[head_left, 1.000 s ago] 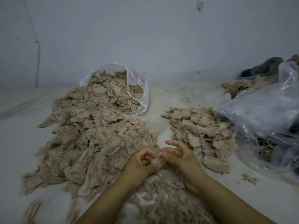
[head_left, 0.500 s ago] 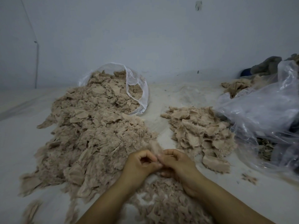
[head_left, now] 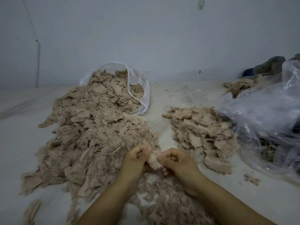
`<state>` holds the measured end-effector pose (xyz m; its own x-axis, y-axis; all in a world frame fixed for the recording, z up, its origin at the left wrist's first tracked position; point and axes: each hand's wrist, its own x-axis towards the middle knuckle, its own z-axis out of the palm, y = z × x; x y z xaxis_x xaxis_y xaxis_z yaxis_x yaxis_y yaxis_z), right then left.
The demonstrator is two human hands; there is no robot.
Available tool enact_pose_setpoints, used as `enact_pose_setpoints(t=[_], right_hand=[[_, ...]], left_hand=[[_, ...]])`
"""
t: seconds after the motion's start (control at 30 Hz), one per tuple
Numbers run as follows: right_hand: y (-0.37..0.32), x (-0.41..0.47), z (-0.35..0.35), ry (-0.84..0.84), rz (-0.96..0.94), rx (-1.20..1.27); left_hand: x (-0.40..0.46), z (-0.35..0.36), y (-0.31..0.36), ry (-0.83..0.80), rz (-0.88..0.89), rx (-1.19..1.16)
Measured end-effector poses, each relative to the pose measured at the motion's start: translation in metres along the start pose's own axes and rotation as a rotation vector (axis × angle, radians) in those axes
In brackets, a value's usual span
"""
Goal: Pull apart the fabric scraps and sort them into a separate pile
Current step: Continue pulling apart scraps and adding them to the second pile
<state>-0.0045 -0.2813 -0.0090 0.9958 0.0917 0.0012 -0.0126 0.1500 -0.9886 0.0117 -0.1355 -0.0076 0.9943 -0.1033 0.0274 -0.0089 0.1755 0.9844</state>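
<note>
The left hand (head_left: 135, 157) and the right hand (head_left: 176, 159) meet near the front edge of the white surface (head_left: 164, 101), fingers curled, each pinching one side of a small tuft of beige fabric scrap (head_left: 154, 159) held between them. The thumbs and forefingers press on the scrap from either side; its fuzzy lower end hangs just beneath the knuckles.

Under the forearms, toward the front edge, lies a thin scatter of shredded scraps (head_left: 164, 200). Just to the left of the hands a large heap of beige scraps (head_left: 90, 135) spreads across the left half of the surface and runs back into the mouth of a clear plastic bag (head_left: 142, 93) lying on its side toward the rear wall. To the right of the hands, apart from the big heap by a strip of bare surface, sits a smaller pile of scraps (head_left: 203, 132). Beside it, along the right edge, rests a crumpled clear plastic sheet (head_left: 263, 111), with more beige fabric (head_left: 238, 86) and a grey cloth (head_left: 269, 64) behind it. One loose scrap (head_left: 251, 179) lies alone near the right front.
</note>
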Motion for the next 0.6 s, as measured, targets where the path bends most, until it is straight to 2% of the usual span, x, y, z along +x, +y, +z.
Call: enact_pose_setpoints(t=[0.13,0.3,0.4,0.47,0.53,0.6], right_hand=[[-0.002,0.0,-0.001,-0.012,0.039,0.015],[-0.003,-0.002,-0.002,-0.053,0.058,0.089],[-0.005,-0.002,-0.002,0.014,0.062,0.044],[-0.009,0.003,-0.006,0.14,0.031,0.041],[-0.02,0.01,-0.018,0.294,-0.051,0.231],[-0.033,0.017,-0.03,0.318,-0.127,0.546]], left_hand=[[0.002,0.0,0.003,0.068,-0.031,-0.07],[-0.001,0.003,0.001,-0.1,-0.019,-0.014],[-0.001,0.004,0.001,-0.013,0.002,0.079],[0.001,0.003,0.0,0.047,0.015,0.136],[0.0,0.002,0.001,0.06,0.023,0.174],[-0.002,0.001,0.002,0.053,0.115,0.289]])
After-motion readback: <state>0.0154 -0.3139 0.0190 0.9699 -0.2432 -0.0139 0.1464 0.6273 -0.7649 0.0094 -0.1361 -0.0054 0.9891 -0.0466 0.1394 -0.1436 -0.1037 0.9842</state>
